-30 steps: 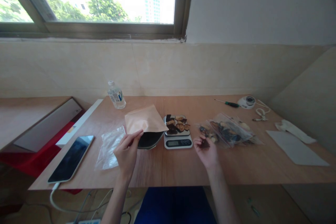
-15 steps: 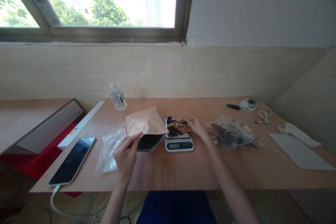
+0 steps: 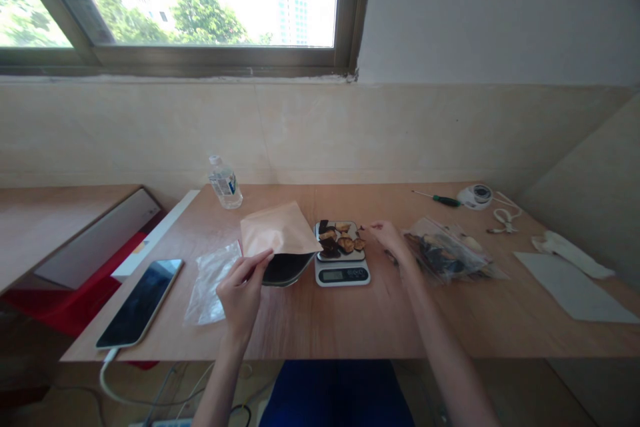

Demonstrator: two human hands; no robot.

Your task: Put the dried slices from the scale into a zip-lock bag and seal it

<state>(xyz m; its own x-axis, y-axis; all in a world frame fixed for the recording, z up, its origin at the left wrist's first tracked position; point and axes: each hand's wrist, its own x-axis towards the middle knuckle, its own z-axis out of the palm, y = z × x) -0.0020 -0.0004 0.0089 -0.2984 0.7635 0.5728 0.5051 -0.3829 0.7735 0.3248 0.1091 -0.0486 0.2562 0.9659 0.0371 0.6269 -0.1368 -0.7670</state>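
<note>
My left hand (image 3: 243,288) pinches the lower lip of a tan paper pouch (image 3: 276,229) that lies on the wooden table (image 3: 350,320), and holds its dark mouth open. Right of the pouch stands a small white digital scale (image 3: 343,272) with several brown dried pieces (image 3: 340,240) piled on its plate. My right hand (image 3: 393,240) hovers just right of the scale, slightly blurred, its fingers loosely apart with nothing visibly in them. It sits between the scale and a clear zip bag (image 3: 447,252) that holds more dark dried pieces.
A flat clear plastic bag (image 3: 211,280) and a phone on a white cable (image 3: 140,301) lie at the left. A water bottle (image 3: 225,183) stands at the back. A green-handled screwdriver (image 3: 441,200), a white round gadget (image 3: 476,195), a white sheet (image 3: 575,295) and a cloth (image 3: 570,253) lie at the right.
My right hand carried a dark piece from near the zip bag to the scale, then drew back to the right of it. My left hand kept its hold on the pouch.
</note>
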